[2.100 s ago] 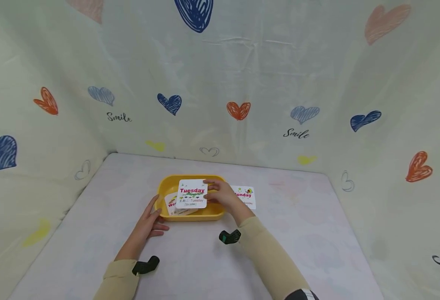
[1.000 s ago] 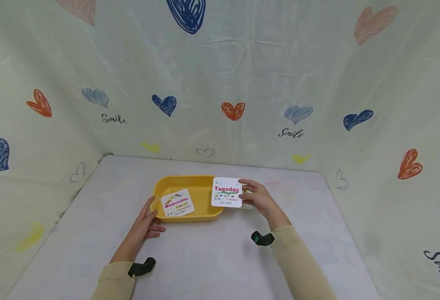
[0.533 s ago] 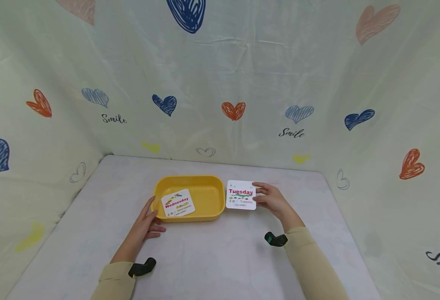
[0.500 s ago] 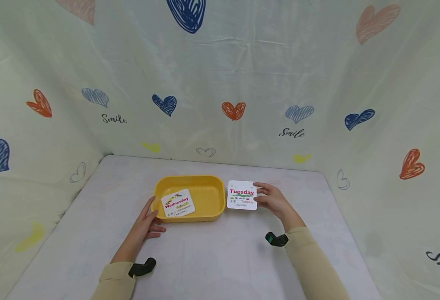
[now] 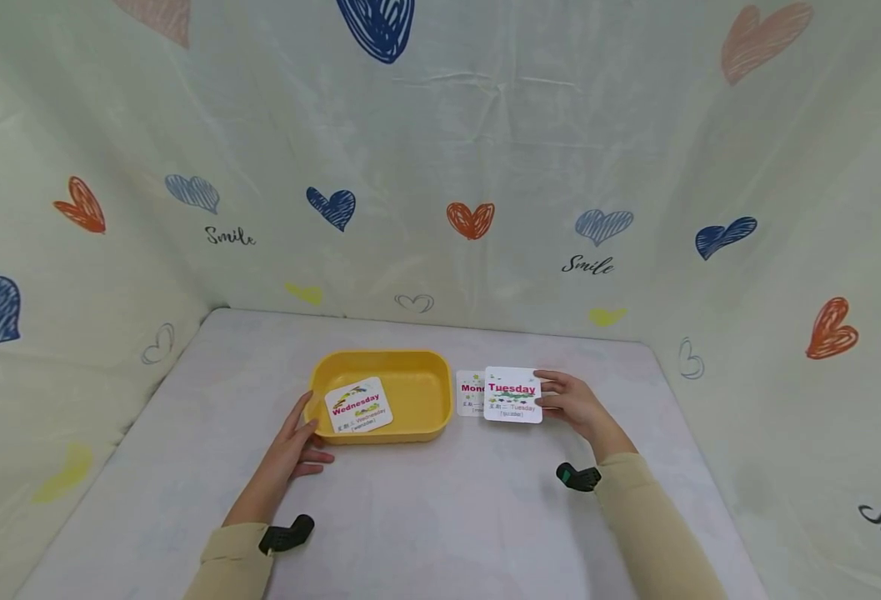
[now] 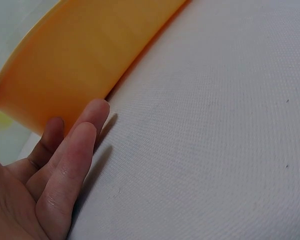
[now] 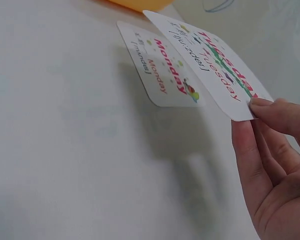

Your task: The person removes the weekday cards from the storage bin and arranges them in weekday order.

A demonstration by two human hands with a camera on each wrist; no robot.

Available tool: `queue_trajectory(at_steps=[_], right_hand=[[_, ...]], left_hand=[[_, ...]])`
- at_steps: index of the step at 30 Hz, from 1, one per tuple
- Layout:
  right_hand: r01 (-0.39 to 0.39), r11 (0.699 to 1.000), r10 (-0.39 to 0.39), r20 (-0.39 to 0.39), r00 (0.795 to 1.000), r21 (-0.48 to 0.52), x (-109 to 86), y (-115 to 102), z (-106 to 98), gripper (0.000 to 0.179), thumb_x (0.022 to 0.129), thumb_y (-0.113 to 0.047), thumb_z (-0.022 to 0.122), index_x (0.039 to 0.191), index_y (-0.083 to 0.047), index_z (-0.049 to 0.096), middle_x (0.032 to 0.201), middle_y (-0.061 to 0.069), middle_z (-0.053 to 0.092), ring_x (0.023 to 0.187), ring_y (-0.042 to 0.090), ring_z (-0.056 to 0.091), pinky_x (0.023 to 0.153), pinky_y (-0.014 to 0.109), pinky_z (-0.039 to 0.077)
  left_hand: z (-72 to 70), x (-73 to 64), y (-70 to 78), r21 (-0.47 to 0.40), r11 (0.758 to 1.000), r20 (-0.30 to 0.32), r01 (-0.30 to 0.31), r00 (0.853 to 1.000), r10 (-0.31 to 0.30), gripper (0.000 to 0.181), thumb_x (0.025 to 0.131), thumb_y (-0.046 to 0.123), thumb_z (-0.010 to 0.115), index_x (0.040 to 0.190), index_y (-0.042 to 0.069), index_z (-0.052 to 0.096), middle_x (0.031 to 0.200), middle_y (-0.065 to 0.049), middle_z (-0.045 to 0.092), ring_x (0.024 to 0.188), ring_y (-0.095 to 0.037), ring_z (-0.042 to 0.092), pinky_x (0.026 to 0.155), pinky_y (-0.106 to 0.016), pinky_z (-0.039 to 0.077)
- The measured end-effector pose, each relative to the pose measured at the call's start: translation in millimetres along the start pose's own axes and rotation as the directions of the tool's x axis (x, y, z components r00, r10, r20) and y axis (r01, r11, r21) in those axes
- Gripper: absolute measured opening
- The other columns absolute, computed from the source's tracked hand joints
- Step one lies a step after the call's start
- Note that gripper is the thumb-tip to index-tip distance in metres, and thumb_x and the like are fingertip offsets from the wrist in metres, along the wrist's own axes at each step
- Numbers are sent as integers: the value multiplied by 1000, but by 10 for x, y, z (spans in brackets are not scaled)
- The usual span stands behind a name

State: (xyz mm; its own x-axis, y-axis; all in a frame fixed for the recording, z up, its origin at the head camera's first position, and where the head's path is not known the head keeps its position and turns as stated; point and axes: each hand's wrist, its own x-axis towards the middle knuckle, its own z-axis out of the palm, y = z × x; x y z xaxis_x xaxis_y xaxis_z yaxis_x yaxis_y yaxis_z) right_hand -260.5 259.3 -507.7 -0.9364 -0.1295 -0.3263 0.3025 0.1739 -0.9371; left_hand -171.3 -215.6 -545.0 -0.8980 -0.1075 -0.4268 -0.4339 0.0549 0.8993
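Observation:
My right hand (image 5: 577,406) pinches a square white card (image 5: 513,395) printed "Tuesday" by its right edge, thumb on top and fingers beneath. In the right wrist view the Tuesday card (image 7: 210,65) tilts above the table, its shadow below. Under and left of it lies a "Monday" card (image 7: 160,70), partly covered in the head view. My left hand (image 5: 284,460) rests at the left end of a yellow tray (image 5: 417,392), with relaxed fingers against the outer wall in the left wrist view. A "Wednesday" card (image 5: 359,405) lies slanted inside the tray.
A white-covered table (image 5: 425,525) carries everything. Behind and beside it hangs a pale curtain (image 5: 500,133) printed with hearts and "Smile". A dark wrist device (image 5: 578,477) sits by the right sleeve, and another device (image 5: 287,533) by the left.
The right hand has carried the Tuesday card rightward out of the tray and past part of the Monday card, whose left side shows again. The left hand stays at the tray.

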Motion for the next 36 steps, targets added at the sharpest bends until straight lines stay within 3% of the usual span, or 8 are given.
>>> queue_trajectory(at_steps=[8,23,30,36], right_hand=[[-31,999,30,-44,999,-22,18,33,-119,59,90,6,63,145,-1,42,121,16,57,90,15,62,76,30,55],[-80,994,87,-114,990,69,84,178,-249,59,89,9,62,145,1,42,127,20,58,88,12,63,71,27,55],[-100,992,110,-160,981,71,141,229,-282,57,89,9,62,143,-1,46,114,9,65,84,12,64,69,27,55],[-118,991,128,-187,974,63,152,253,-317,57,90,7,63,143,-2,46,123,15,61,86,13,62,70,26,54]], left_hand=[[-3,-1,5,1,1000,2,0,1000,0,59,103,36,42,155,41,14,92,-11,54,72,-27,71,62,-35,56],[-6,-11,12,15,1000,-2,-7,1000,7,60,103,37,43,155,41,13,92,-12,55,73,-27,70,63,-35,57],[-8,-4,5,17,1000,-2,-6,1000,6,60,103,38,43,155,42,13,92,-12,55,73,-28,70,64,-35,57],[-7,-2,6,19,1000,1,-5,1000,4,61,103,38,43,156,41,12,92,-12,55,74,-28,71,64,-36,57]])
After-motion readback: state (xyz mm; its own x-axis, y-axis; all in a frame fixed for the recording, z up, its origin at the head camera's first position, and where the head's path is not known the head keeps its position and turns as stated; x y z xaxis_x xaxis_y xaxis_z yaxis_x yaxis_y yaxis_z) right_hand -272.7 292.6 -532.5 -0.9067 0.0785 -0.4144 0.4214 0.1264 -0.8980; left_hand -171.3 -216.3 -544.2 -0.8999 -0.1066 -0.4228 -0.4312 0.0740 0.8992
